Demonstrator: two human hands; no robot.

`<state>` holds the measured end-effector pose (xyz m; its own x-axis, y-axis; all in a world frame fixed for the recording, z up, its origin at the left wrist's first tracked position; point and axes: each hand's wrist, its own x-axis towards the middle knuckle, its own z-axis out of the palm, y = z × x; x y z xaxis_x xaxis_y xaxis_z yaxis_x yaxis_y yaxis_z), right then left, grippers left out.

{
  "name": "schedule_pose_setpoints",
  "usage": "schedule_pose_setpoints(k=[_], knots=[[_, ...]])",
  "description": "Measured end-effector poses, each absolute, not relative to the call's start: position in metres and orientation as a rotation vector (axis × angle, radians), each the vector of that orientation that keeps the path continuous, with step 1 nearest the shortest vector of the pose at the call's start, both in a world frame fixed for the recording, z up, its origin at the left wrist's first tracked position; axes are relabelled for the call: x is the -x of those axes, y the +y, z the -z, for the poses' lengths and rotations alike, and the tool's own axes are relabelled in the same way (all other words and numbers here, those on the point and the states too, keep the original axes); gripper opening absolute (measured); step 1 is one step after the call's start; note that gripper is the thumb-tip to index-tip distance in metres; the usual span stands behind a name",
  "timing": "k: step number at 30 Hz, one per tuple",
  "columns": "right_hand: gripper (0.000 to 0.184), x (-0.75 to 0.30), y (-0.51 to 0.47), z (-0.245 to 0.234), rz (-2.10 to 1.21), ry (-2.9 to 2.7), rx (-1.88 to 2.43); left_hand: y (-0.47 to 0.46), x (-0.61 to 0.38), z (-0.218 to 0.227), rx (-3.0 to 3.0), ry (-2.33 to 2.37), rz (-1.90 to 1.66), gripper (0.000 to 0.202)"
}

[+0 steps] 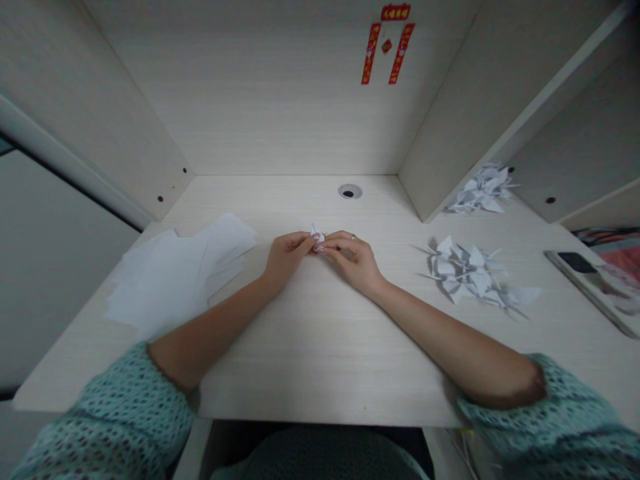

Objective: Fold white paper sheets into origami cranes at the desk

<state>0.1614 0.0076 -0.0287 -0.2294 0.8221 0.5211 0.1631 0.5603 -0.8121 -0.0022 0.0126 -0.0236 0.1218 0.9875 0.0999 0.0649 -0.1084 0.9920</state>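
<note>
A small white folded paper piece (317, 235) sits at the middle of the pale wooden desk (310, 360), pinched from both sides. My left hand (287, 256) grips its left side with closed fingertips. My right hand (353, 259), with a ring on one finger, pinches its right side. Both hands rest on the desk, fingertips touching around the paper, and most of the piece is hidden by them. Loose white paper sheets (175, 273) lie just left of my left forearm.
Several finished folded paper shapes (470, 275) lie in a heap to the right, another heap (481, 190) on the side shelf. A phone (590, 283) lies at the far right. A cable hole (349, 192) is at the back. Red decorations (387, 43) hang on the rear wall.
</note>
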Motion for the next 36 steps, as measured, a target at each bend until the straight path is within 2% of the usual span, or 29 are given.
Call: schedule_pose_setpoints(k=[4, 10, 14, 20, 25, 31, 36], knots=[[0.011, -0.159, 0.007, 0.029, -0.837, -1.588, 0.892, 0.013, 0.002, 0.024, -1.367, 1.085, -1.184, 0.03], [0.025, -0.158, 0.011, 0.033, -1.049, -1.309, 0.976, 0.012, 0.004, 0.021, -1.553, 1.135, -1.193, 0.028], [0.027, -0.158, 0.014, 0.032, -1.079, -1.276, 0.993, 0.01, 0.004, 0.019, -1.573, 1.138, -1.186, 0.04], [0.029, -0.159, 0.012, 0.032, -1.152, -1.284, 0.971, 0.01, 0.002, 0.02, -1.482, 1.145, -1.152, 0.034], [0.035, -0.159, 0.013, 0.034, -1.098, -1.301, 1.0, 0.01, 0.0, 0.021, -1.452, 1.14, -1.182, 0.034], [0.023, -0.16, 0.016, 0.037, -0.982, -1.434, 1.075, 0.01, 0.004, 0.019, -1.623, 1.195, -1.277, 0.032], [0.026, -0.161, 0.016, 0.039, -0.95, -1.505, 1.086, 0.011, 0.004, 0.02, -1.676, 1.162, -1.277, 0.032]])
